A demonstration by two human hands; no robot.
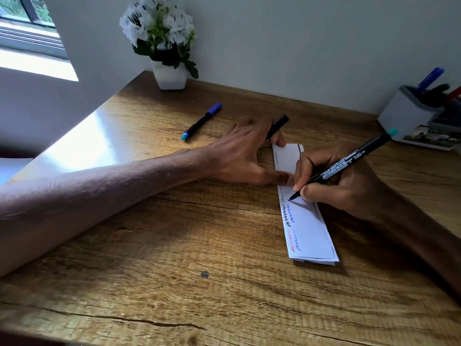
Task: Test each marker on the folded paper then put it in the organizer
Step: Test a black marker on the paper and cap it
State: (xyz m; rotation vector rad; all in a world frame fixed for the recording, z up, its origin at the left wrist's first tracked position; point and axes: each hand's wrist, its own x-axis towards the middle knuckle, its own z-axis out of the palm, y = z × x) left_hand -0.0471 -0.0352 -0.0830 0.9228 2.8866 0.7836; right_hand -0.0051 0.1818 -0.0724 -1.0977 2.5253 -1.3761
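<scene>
A person's right hand (339, 186) pinches a black marker (341, 166) near its writing end, thumb and forefinger closed round the barrel, the tip pressed to a folded strip of white paper (306, 226) on a wooden desk (174, 245). The marker slants up and away to the right, its teal end cap close to the base of the organizer. The left hand (244, 153) lies palm down across the far part of the paper, thumb touching its left edge just beside the marker tip; its fingers curl round a black cap (278, 126) that juts out past the knuckles. How the fingertips grip the cap is hidden beneath the hand.

Short scribbles in black, blue and red run down the paper's left margin; a thin dark line follows its right edge. A second marker (202, 121), black with a blue cap and teal end, lies well apart on the desk to the left. The white organizer (409, 118) stands at the far right against the wall, cut off by the frame edge, with a blue pen and darker, indistinct items in its cup. A white pot of white flowers (169, 73) sits at the back.
</scene>
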